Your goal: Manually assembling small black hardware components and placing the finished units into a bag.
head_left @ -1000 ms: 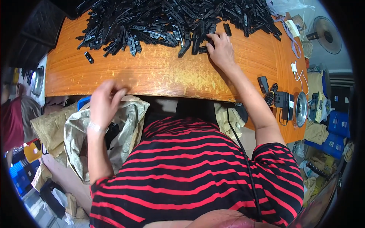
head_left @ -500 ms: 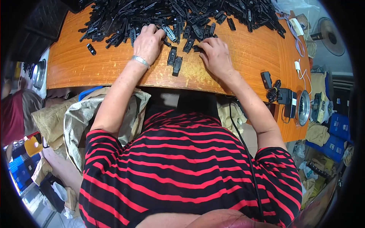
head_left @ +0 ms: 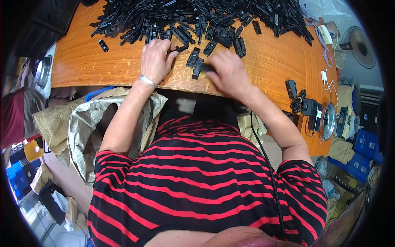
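My left hand (head_left: 156, 57), with a silver bracelet at its wrist, pinches a small elongated black plastic part (head_left: 179, 49) between thumb and fingers, just above the wooden tabletop. My right hand (head_left: 227, 71) is slightly smeared by motion and closed on another dark plastic part (head_left: 209, 68), mostly covered by the fingers. Between the two hands, a pair of black plastic pieces (head_left: 193, 57) lie side by side at a slant. Beyond the hands spreads a big heap of similar black parts (head_left: 173, 18), with a few looser ones at its near edge.
One small black piece (head_left: 103, 45) lies apart at the left. On the right side of the table (head_left: 267, 68) are a black adapter with coiled cable (head_left: 309, 106) and a round metal dish (head_left: 328, 121). An open woven sack (head_left: 78, 131) hangs below the front edge, by my left arm.
My right hand has come nearer and slightly left with a dark part, toward the paired pieces. My left hand has dropped back a little from the heap, now with a black part showing in it.
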Motion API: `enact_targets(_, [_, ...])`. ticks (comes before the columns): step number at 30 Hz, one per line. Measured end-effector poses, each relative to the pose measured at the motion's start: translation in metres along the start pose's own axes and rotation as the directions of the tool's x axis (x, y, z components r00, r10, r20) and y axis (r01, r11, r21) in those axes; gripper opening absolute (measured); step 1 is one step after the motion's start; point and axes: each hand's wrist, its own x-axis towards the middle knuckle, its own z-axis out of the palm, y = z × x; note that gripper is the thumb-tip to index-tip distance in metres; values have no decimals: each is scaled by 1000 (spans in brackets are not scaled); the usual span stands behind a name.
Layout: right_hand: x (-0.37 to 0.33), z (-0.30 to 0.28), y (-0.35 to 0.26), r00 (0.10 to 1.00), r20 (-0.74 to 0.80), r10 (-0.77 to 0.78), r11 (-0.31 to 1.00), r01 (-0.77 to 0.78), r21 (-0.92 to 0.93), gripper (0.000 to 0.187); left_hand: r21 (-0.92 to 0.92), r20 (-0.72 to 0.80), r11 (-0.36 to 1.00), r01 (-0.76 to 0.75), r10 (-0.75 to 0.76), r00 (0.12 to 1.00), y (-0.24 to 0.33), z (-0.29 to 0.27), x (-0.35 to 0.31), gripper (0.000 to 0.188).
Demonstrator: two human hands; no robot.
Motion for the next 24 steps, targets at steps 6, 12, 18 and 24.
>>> enact_targets(6, [13, 40, -10, 993, -30, -117, 991, 118, 58, 27, -103, -35, 990, 95, -99, 994, 6, -5, -4, 16])
enact_targets(12, [34, 40, -6, 999, -42, 3, 999, -1, 46, 25, -802, 167, 453, 391, -458, 873, 1, -6, -14, 24])
enact_targets(18, [29, 44, -13, 1000, -14, 22, 994, -20, 103, 30, -837, 437, 45, 546, -546, 715, 2, -13, -29, 24])
enact_targets(24, [25, 34, -18, 970, 40, 241, 861, -233, 453, 23, -870, 467, -133, 474, -528, 709, 26, -6, -32, 22])
